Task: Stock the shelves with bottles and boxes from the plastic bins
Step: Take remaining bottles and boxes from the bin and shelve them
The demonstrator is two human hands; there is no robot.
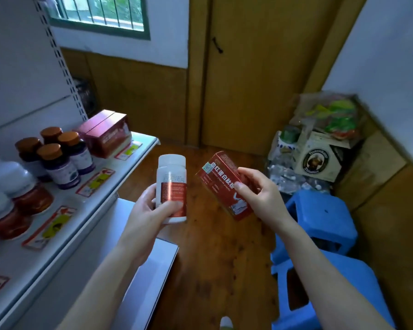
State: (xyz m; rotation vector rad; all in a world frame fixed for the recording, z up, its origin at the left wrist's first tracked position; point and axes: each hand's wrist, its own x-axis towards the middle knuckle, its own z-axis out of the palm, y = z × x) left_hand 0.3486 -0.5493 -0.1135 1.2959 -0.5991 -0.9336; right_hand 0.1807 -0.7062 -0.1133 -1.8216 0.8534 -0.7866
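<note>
Bottle [171,186] gripped upright in left hand [150,206]; red box [224,184] in right hand [260,194]

Four brown-capped bottles [60,167], two blue stools [320,217], one window [98,10]

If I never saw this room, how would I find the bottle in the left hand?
Find the white shelf on the left. Just past its front edge, above the wooden floor, the left hand holds a white bottle with a red label upright. It is the only bottle in a hand; the right hand beside it holds a red box instead.
</note>
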